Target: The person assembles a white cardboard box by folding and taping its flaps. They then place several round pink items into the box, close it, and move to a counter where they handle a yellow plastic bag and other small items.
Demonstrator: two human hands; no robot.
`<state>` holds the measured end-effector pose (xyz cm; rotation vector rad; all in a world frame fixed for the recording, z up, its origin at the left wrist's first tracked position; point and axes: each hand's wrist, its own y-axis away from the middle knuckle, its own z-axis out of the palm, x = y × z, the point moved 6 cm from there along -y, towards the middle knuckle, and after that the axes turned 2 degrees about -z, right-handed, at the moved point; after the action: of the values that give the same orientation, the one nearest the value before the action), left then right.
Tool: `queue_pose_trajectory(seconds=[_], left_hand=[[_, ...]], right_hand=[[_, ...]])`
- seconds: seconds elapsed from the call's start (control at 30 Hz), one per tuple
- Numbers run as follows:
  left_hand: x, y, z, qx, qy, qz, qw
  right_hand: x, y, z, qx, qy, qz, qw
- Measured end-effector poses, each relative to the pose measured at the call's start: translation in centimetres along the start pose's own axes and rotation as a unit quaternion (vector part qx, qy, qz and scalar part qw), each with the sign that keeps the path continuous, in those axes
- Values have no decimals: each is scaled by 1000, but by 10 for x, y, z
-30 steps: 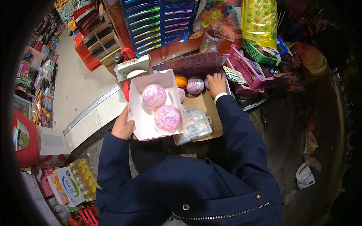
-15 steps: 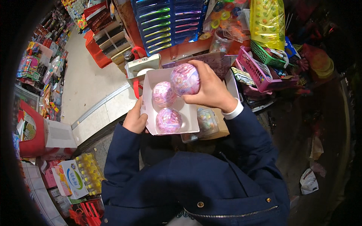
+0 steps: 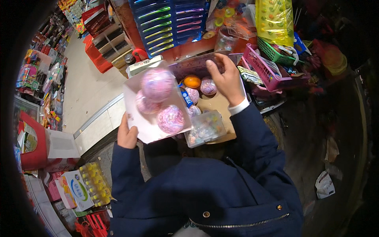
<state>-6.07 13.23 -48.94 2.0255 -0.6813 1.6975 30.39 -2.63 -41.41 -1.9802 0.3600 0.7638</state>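
Note:
My left hand (image 3: 127,135) grips the lower left side of a shallow white box (image 3: 138,132), which is tilted. Inside it sit three shiny pink-purple patterned balls; the top ball (image 3: 158,83) is smeared by motion, and the lowest ball (image 3: 170,119) is sharper. My right hand (image 3: 229,81) has its thumb and fingers apart with nothing in them, over the right side of a larger cardboard box (image 3: 219,103). That box holds several smaller pink-purple balls (image 3: 208,85), an orange ball (image 3: 192,81) and a blue label (image 3: 186,97). A clear plastic case (image 3: 207,128) of small colourful pieces lies at its near end.
Blue trays of coloured pens (image 3: 169,23) stand ahead. A pink basket (image 3: 268,73), a green basket (image 3: 276,53) and a yellow pack (image 3: 273,25) are at the right. A small white carton (image 3: 145,65) sits behind the white box. Cartons and yellow-capped bottles (image 3: 94,183) lie at lower left.
My right hand has let go of the ball, which now rests in the white box, and has opened. The white box has shifted left, uncovering the cardboard box's contents.

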Motion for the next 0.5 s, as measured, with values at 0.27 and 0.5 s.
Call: queue_pose_trajectory(seconds=[0.27,0.5], left_hand=[[3,19,-30,36,24,17,999],[17,20,-23,30,-2,-14,999]], right_hand=[[159,84,59,-274,267,251,889],[132,83,62,-208,209,251,922]])
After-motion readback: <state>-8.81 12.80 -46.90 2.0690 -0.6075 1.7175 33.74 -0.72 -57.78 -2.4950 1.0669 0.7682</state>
